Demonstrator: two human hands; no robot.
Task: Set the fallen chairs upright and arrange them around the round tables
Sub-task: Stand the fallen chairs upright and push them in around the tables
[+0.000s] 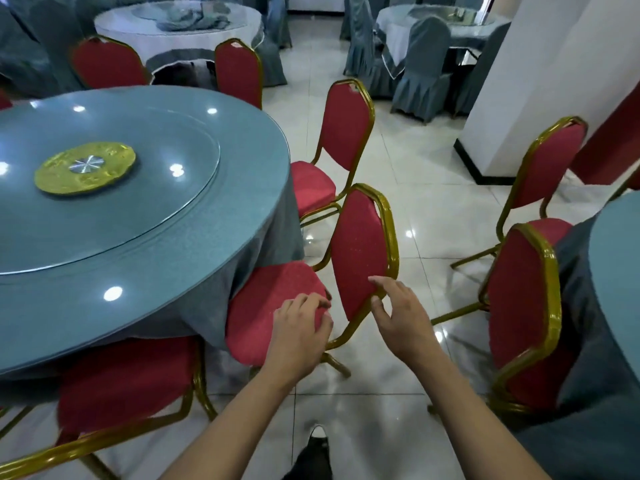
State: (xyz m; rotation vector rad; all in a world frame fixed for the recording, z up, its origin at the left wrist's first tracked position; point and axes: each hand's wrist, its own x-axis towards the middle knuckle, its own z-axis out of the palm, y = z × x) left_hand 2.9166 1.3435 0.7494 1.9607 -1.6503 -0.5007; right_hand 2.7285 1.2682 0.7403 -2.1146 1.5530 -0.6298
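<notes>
A red chair (360, 251) with a gold frame stands upright at the right rim of the round blue table (145, 271), its seat partly under the tablecloth. My left hand (301, 330) grips the seat's rear corner, fingers curled on the cushion and thumb at its edge. My right hand (401, 317) is spread at the bottom of the backrest, fingertips touching the red padding and gold frame. More red chairs stand upright around this table: one further along the rim (346, 133), one at my near left (128, 382), two at the far side (239, 71).
A glass turntable (166, 209) with a gold centre disc lies on the table. Two red chairs (519, 323) (550, 161) stand at a second blue table (620, 271) on the right. A white pillar (519, 81) rises behind them. Covered tables and chairs fill the back; tiled floor runs between.
</notes>
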